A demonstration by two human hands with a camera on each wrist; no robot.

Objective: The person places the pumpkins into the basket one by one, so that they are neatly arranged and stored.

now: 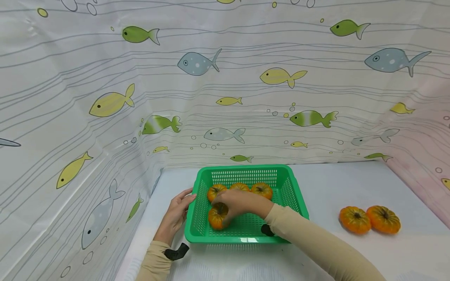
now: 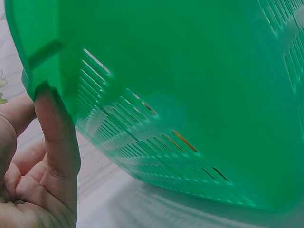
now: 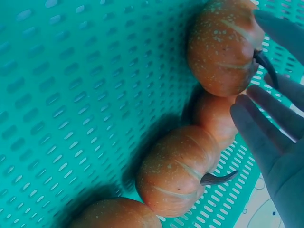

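Observation:
A green slotted plastic basket [image 1: 242,240] stands on the white table with several small orange pumpkins inside. At its left side my left hand [image 1: 177,212] grips the rim, thumb and fingers about the edge; in the left wrist view a finger [image 2: 57,128] lies against the rim. My right hand [image 1: 242,201] is inside the basket over the front-left pumpkin [image 1: 215,219]. In the right wrist view its fingers are spread and fairly straight beside a pumpkin [image 3: 221,47] and its dark stem [image 3: 267,69]; whether they touch is hard to tell. Behind it sit other pumpkins [image 1: 263,190].
Two more pumpkins, one [image 1: 355,219] against the other [image 1: 384,219], lie on the table [image 1: 327,187] right of the basket. A fish-patterned sheet [image 1: 253,113] hangs behind and on both sides. Dark wrist devices, one at the left cuff [image 1: 177,252], sit on both sleeves.

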